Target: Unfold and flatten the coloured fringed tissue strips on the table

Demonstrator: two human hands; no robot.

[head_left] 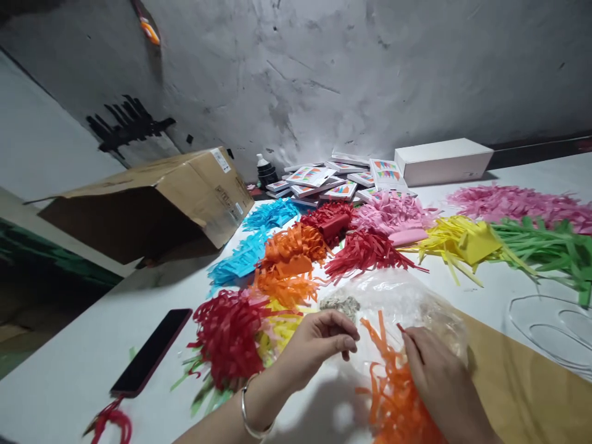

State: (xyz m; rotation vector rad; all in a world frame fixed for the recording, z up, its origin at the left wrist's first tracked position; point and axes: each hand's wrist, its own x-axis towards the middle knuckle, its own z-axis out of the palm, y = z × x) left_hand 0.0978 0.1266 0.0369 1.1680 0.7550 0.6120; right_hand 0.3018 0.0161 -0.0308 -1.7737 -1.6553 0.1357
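Orange fringe [395, 404] handling, likely: pinches red strip [400, 327] in right hand [435, 361], with left hand [321, 338] loosely curled, seemingly empty; next probably needs precision.

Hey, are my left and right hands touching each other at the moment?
Apart. The head view shows clear plastic bag and strands of orange fringe in the gap between the left hand and right hand.

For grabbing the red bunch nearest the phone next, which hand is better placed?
Left, I'd say: the left hand is nearer the red bunch, with nothing visibly held. The right hand is farther across, at the orange fringe.
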